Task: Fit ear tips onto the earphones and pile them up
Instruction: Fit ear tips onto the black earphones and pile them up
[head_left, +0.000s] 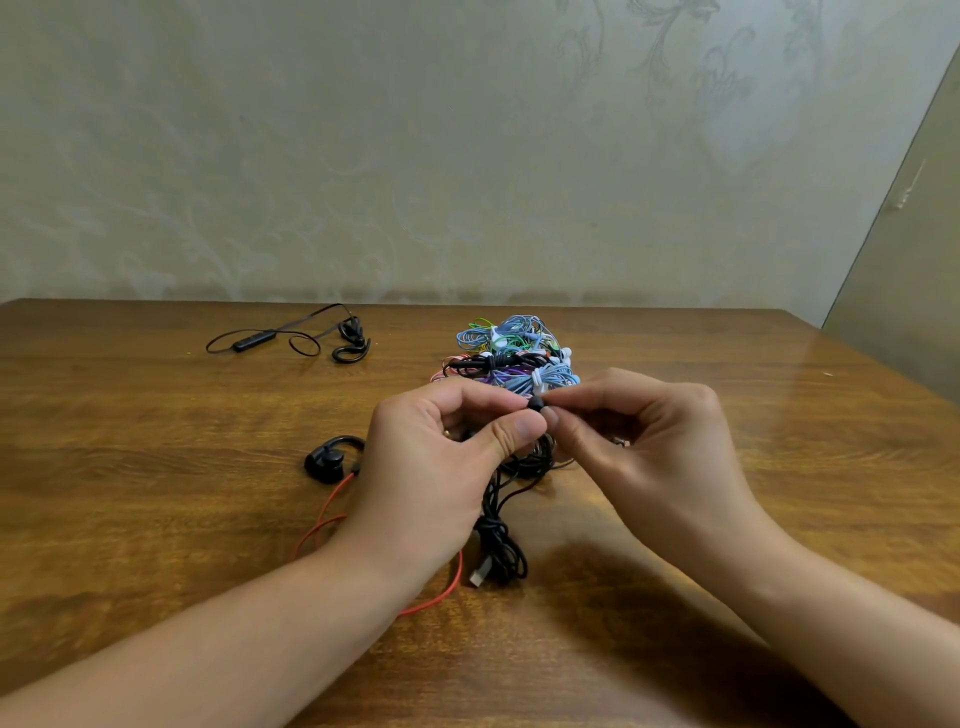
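My left hand (436, 457) and right hand (644, 441) both pinched a black ear tip (536, 402) just in front of the earphone pile (511, 356) on the worktop (156, 467).

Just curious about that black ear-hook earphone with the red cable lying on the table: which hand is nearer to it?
Left. The left hand sits just beside the black ear-hook earphone, to its right; the right hand is farther right, beyond the left hand.

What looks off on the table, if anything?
Nothing damaged or spilled. One black earphone set lies alone at the far left, away from the coloured pile. A red-cabled earphone trails loose under the left hand. Both hands pinch a black ear tip.
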